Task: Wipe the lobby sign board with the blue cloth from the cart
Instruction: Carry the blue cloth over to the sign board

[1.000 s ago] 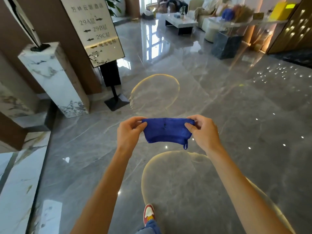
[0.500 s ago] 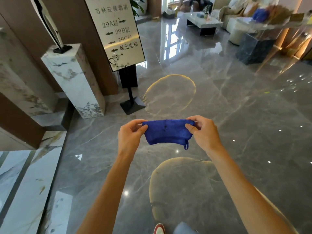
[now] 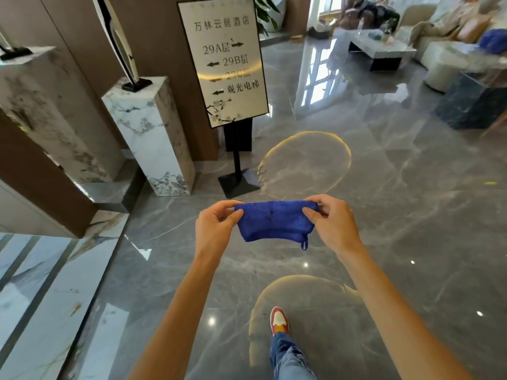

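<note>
A folded blue cloth [image 3: 275, 222] is stretched between my two hands in front of me. My left hand [image 3: 215, 227] pinches its left end and my right hand [image 3: 333, 222] pinches its right end. A small loop hangs from the cloth's lower right corner. The lobby sign board [image 3: 223, 58], pale with dark lettering and arrows in a black frame, stands ahead and a little to the left on a black pole with a flat base [image 3: 238, 182]. The cloth is well short of the board. No cart is in view.
A white marble pedestal [image 3: 153, 133] with a sculpture stands left of the sign, a taller one [image 3: 41, 113] further left. Brown wall panels are behind. Glossy grey floor stretches right toward a low table [image 3: 381, 52], sofas and a dark block [image 3: 472, 102]. My shoe [image 3: 279, 320] steps forward.
I have walked closer to the sign board and turned toward it, so it appears larger and more central. Both hands keep the same hold on the cloth.
</note>
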The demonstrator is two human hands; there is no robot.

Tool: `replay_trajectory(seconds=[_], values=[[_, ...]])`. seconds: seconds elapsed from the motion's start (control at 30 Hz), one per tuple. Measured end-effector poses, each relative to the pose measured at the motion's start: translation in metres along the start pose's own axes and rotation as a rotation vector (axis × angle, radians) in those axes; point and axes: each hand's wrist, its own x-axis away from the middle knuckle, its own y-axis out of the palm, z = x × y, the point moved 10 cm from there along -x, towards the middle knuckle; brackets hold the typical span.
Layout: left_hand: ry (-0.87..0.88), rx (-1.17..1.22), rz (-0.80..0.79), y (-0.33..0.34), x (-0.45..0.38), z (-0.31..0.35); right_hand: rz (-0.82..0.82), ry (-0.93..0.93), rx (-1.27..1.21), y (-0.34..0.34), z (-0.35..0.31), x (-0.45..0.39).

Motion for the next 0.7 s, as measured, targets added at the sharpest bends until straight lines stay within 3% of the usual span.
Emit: replay_trajectory(seconds=[0.7], values=[[-0.076, -0.027, 0.172, 0.099, -0.225, 0.004, -0.122, -0.072, 0.073, -0.003, 0.014, -0.283]])
